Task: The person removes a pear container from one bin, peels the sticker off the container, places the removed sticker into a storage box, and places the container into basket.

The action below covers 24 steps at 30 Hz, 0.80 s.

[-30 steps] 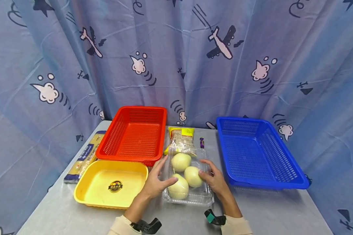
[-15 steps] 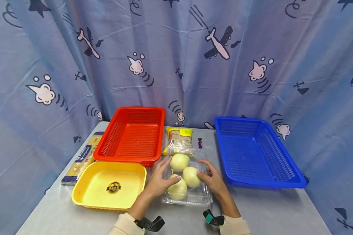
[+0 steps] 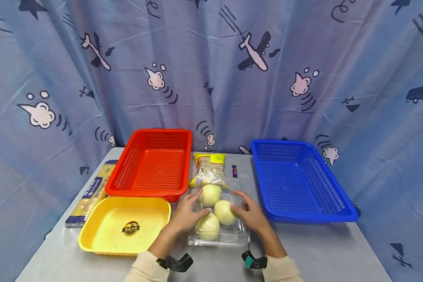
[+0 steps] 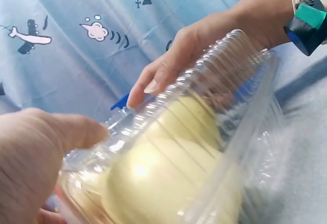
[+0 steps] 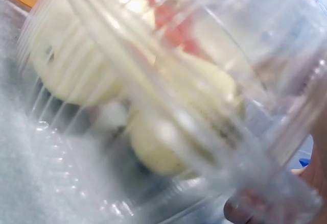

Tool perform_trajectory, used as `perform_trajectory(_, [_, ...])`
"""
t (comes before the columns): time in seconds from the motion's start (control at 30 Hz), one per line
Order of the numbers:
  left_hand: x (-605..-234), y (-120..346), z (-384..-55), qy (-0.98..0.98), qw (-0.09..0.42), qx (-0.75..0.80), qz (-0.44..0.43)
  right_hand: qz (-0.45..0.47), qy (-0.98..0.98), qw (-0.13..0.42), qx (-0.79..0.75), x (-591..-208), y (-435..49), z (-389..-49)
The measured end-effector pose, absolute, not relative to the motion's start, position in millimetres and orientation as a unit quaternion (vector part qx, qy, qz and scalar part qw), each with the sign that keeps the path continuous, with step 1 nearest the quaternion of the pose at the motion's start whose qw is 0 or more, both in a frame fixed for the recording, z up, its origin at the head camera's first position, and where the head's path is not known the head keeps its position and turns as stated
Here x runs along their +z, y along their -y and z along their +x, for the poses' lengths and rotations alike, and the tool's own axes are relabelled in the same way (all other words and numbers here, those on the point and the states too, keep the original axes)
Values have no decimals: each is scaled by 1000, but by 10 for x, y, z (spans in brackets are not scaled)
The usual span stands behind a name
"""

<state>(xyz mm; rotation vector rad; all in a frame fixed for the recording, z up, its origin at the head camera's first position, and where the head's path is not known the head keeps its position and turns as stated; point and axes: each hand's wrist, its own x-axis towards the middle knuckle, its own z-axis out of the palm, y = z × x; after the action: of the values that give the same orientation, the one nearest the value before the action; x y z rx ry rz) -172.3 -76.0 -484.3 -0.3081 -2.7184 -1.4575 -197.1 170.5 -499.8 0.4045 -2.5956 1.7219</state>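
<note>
A clear plastic clamshell box (image 3: 229,238) with three pale yellow pears (image 3: 225,212) in it lies near the middle of the table. On its left side my left hand (image 3: 187,215) grips it, thumb over the lid. My right hand (image 3: 252,216) holds the opposite side, its thumb also over the top. Both hands show beside the ribbed plastic in the left wrist view, my left hand (image 4: 30,152) close up and my right hand (image 4: 179,55) beyond. In the blurred right wrist view, the pears (image 5: 179,132) show through the plastic; most of my right hand's fingers are hidden.
Left of the box stand a yellow tray (image 3: 105,227) and a red basket (image 3: 165,172), with a long noodle packet (image 3: 91,196) beside them. Behind lie a yellow-topped bag (image 3: 210,166) and a small purple-wrapped candy (image 3: 234,171). A blue basket (image 3: 292,188) stands right.
The head view has turned slightly right, so everything appears shifted left. Both hands keep their hold on the box, which stays in about the same place among the other things.
</note>
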Motion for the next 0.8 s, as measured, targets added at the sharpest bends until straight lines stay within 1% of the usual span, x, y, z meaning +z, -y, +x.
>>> perform_trajectory(0.2, [-4739,821,-1776,891,13,-438,-119,132,854,-4,503,-4885,-1672,-1954])
perform_trajectory(0.43, [-4618,851,-1808,897,-30,-427,-112,128,879,-16,460,-4766,-1627,-1934])
perform_trajectory(0.67, [-4534,808,-1801,888,-63,-444,-104,128,898,-5,420,-4696,-1643,-1897])
perform_trajectory(0.8, [-4499,769,-1773,882,-78,-455,-97,111,899,-22,422,-4659,-1692,-1850])
